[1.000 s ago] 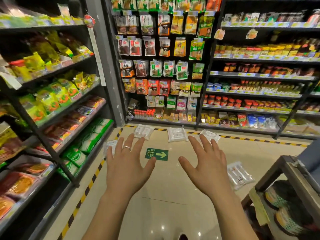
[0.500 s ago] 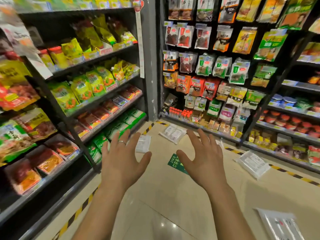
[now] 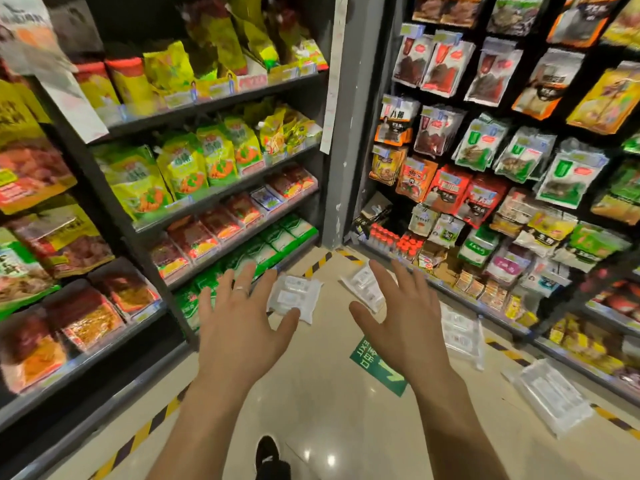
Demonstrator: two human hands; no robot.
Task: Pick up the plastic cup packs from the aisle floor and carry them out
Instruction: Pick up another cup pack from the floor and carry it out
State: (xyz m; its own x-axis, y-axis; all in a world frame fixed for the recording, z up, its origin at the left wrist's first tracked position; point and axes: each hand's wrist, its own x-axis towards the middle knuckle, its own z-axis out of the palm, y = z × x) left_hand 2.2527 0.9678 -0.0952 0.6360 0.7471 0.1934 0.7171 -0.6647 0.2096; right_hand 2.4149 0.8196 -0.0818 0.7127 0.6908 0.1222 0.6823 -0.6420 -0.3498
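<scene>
Four plastic cup packs lie flat on the aisle floor. The left pack sits at the foot of the left shelving, and the corner pack lies slantwise beside it. The third pack points away along the right shelving. The nearest pack runs diagonally across the striped tape. The left hand and right hand hover above, fingers spread wide, holding nothing.
</scene>
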